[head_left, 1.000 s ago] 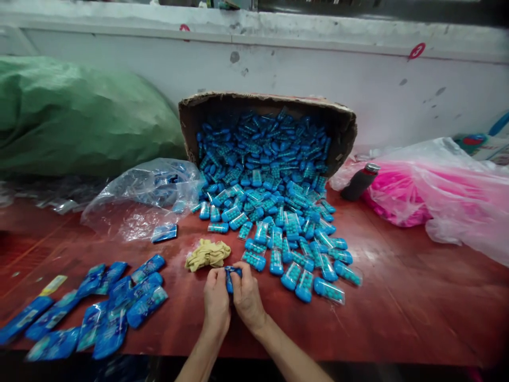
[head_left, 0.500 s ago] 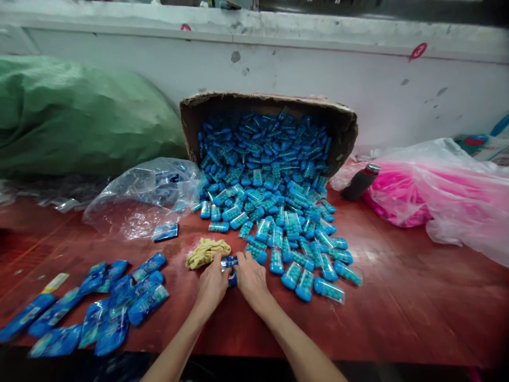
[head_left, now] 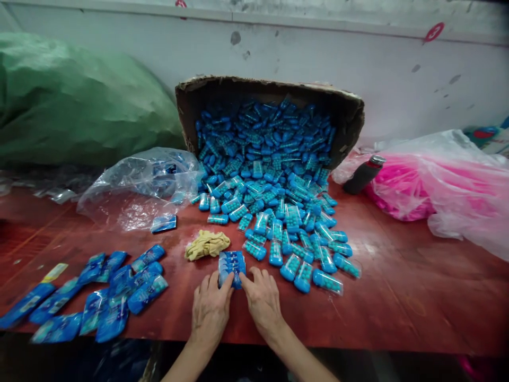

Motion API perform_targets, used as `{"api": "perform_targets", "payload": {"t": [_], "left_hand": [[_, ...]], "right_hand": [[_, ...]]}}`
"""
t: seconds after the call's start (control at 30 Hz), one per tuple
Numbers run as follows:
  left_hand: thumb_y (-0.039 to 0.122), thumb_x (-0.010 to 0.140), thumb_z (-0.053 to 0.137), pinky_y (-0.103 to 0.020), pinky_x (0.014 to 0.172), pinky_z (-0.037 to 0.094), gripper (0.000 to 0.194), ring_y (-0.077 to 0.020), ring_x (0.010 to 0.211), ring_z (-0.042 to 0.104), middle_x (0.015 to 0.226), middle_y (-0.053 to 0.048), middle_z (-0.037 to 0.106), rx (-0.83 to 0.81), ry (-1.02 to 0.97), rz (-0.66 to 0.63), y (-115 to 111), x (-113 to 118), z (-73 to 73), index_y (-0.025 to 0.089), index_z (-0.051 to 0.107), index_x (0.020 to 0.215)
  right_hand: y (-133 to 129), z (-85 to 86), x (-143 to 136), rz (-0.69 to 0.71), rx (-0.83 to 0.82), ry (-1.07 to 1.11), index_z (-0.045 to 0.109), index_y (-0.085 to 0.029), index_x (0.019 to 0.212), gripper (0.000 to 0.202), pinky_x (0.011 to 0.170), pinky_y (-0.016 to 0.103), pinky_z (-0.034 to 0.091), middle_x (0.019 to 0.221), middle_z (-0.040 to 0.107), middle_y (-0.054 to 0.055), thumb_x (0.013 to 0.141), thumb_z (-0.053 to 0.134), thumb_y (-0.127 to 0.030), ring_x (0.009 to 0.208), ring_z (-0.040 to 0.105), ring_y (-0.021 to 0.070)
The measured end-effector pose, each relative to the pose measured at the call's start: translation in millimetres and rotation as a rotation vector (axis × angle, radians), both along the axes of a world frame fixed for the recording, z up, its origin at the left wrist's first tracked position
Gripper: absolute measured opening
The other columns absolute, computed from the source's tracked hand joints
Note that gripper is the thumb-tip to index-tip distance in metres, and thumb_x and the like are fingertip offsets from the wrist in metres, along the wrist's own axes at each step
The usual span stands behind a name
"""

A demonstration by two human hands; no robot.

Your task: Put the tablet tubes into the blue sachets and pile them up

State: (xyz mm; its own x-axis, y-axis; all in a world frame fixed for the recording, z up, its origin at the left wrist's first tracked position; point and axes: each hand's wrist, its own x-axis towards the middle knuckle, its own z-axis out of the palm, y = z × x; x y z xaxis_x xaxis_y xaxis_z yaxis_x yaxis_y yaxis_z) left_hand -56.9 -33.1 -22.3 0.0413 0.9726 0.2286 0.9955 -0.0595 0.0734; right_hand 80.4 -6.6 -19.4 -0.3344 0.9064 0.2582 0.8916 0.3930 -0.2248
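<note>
A small fanned stack of flat, shiny blue printed packets (head_left: 231, 261) lies on the dark red table top (head_left: 377, 318), directly in front of the person and just below the crumpled pale-yellow cloth-like piece (head_left: 207, 245). To the right of it, near but apart, are the small transparent containers with blue ends and turquoise beads (head_left: 291, 266). I judge that the packets are very light, thin and flexible, and that their glossy surface can slide, so the layers may slip over one another. They do not seem fragile, but may crease. The best hold is probably at the two side edges, with light pressure from above. The left hand (head_left: 210, 303) and the right hand (head_left: 262, 298) are both palm down, fingers loosely spread and a little bent. Their thumbs touch the near part of the stack; neither hand is closed around anything.
</note>
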Motion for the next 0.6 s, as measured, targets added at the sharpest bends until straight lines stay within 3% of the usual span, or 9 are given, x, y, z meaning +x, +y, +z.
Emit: {"api": "perform_targets", "payload": {"t": [0.17,0.27,0.33,0.43,0.5,0.6], "left_hand": [[0.022,0.083,0.040,-0.037,0.071,0.040,0.034,-0.0260,0.094,0.050,0.105,-0.012,0.059,0.013,-0.053,0.004,-2,0,-4.6,0.026,0.059,0.110],[0.022,0.082,0.040,-0.039,0.075,0.040,0.032,-0.0267,0.096,0.051,0.105,-0.012,0.060,0.013,-0.188,0.017,-2,1,-1.0,0.024,0.060,0.108],[0.026,0.080,0.044,-0.040,0.079,0.040,0.034,-0.0265,0.098,0.052,0.108,-0.013,0.059,0.055,-0.400,0.070,-4,1,3.8,0.020,0.056,0.112],[0.039,0.071,0.056,-0.038,0.074,0.044,0.052,-0.0246,0.086,0.058,0.101,-0.013,0.062,0.055,-0.871,0.307,-6,0,13.8,0.015,0.050,0.116],[0.043,0.061,0.064,-0.032,0.059,0.045,0.056,-0.0202,0.065,0.059,0.082,-0.008,0.065,-0.079,-1.170,0.436,-7,1,20.2,0.014,0.054,0.108],[0.043,0.056,0.067,-0.023,0.042,0.035,0.042,-0.0122,0.045,0.048,0.059,-0.002,0.062,-0.306,-1.455,0.476,-8,4,26.3,0.013,0.063,0.085]], "right_hand": [[-4,-4.4,-2,0.041,0.033,0.061,0.062,-0.025,0.085,0.016,0.060,0.030,0.031,0.078,0.057,0.003,0.085,0.048,-0.016,0.071,0.046,0.0187],[-2,-4.9,-3,0.065,0.040,0.048,0.060,-0.021,0.074,0.017,0.059,0.029,0.030,0.074,0.056,0.003,0.084,0.049,-0.013,0.070,0.046,0.0181],[-1,-2.7,-2,0.066,0.049,0.063,0.059,-0.020,0.071,0.018,0.059,0.029,0.031,0.073,0.056,0.003,0.084,0.049,-0.013,0.069,0.046,0.0176],[-5,7.5,3,0.047,0.091,0.175,0.061,-0.021,0.076,0.020,0.061,0.028,0.032,0.076,0.057,0.003,0.086,0.046,-0.016,0.069,0.047,0.0168],[-11,16.7,7,0.052,0.136,0.272,0.064,-0.022,0.082,0.022,0.062,0.027,0.035,0.077,0.058,0.004,0.088,0.043,-0.016,0.069,0.048,0.0165],[-20,26.8,9,0.104,0.142,0.388,0.065,-0.024,0.089,0.024,0.064,0.027,0.038,0.079,0.059,0.005,0.087,0.042,-0.016,0.070,0.050,0.0166]]}}
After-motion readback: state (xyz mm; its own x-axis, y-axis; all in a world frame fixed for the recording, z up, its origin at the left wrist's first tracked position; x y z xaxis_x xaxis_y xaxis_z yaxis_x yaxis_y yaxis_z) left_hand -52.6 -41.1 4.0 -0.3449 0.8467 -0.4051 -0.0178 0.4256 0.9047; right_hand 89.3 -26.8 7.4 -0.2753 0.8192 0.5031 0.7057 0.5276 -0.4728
